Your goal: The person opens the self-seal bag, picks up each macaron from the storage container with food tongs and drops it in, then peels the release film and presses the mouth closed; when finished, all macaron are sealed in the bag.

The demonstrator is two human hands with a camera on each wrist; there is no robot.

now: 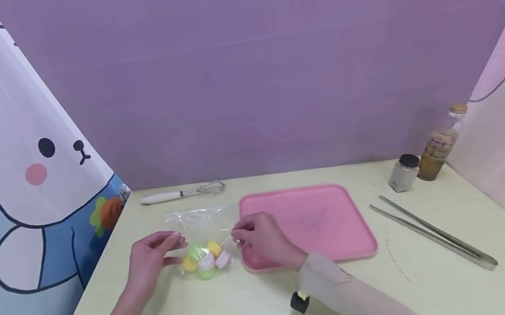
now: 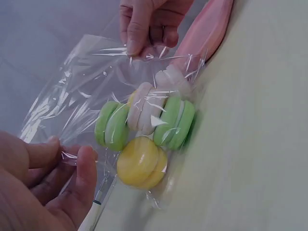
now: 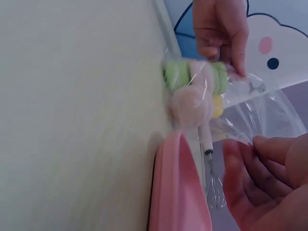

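A clear plastic bag (image 1: pixel 203 220) holds several macarons in green, yellow and pale pink, bunched in its lower part. My left hand (image 1: pixel 152 256) pinches the bag's left edge between thumb and fingers. On the opposite edge, my right hand (image 1: pixel 265 238) pinches the film, with its wrist over the pink tray (image 1: pixel 337 221). The left wrist view shows a yellow macaron (image 2: pixel 139 162) lowest in the bag, near a green macaron (image 2: pixel 175 122). A pale pink macaron (image 3: pixel 191 106) faces the right wrist camera. Whether the bag's bottom touches the table is hard to tell.
Behind the bag lies a whisk (image 1: pixel 182 193) with a white handle. Long metal tongs (image 1: pixel 435 234) lie right of the tray. Farther back stand a small black-lidded jar (image 1: pixel 404 173) and a corked bottle (image 1: pixel 442 143). A purple backdrop rises along the table's far edge.
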